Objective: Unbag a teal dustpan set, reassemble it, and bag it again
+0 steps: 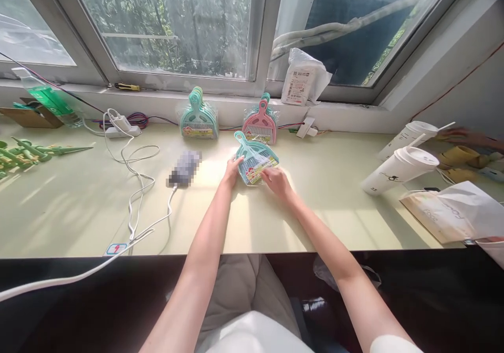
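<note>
- The teal dustpan-and-brush set [252,158] was at the centre of the frame, its long axis slanting from the handle at upper left to the wide edge at lower right.
- The left hand [232,173] grasped its left side, thumb over the front.
- The right hand [277,183], fingers curled, touched its lower right; whether they pinched the wrapper, I couldn't tell.
- Both hands were equally near.
</note>
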Motion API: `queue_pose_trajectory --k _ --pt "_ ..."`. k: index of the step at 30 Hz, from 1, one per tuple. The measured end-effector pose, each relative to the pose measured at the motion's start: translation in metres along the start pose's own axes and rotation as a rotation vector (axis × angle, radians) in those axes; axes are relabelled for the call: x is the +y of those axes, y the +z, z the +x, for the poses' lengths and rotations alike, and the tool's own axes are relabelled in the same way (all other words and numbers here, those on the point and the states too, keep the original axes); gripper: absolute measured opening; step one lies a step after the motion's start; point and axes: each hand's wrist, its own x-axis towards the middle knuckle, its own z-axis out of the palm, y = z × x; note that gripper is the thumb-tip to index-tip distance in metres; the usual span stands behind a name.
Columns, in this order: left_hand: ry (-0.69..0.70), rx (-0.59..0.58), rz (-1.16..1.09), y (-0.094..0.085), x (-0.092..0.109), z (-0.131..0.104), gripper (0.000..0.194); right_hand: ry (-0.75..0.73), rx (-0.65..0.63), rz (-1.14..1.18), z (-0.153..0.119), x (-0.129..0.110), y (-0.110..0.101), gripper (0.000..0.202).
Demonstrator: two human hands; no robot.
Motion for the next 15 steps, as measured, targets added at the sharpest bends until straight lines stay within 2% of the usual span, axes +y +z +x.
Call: queue_pose_trajectory --k 2,4,8,11,15 --pt "-0.001 0.043 -0.024 0.0 0.002 -0.004 0.05 0.089 0.0 0.137 -0.005 0.001 0.005 0.038" --pt "-0.014 0.052 -0.034 -0.001 0.006 -0.009 0.053 0.207 0.065 0.316 -0.006 0.006 0.009 0.043" --pt "-0.029 -0.019 0.0 0.004 0.013 -0.021 0.059 0.408 0.187 0.697 -0.001 0.023 0.011 0.029" --pt "-0.077 -0.098 0.057 0.01 0.016 -0.028 0.056 0.476 0.279 0.96 0.004 0.034 0.008 0.032" --pt "-0.083 -0.133 0.169 0.011 0.016 -0.029 0.05 0.524 0.347 1.091 0.004 0.042 -0.001 0.043"
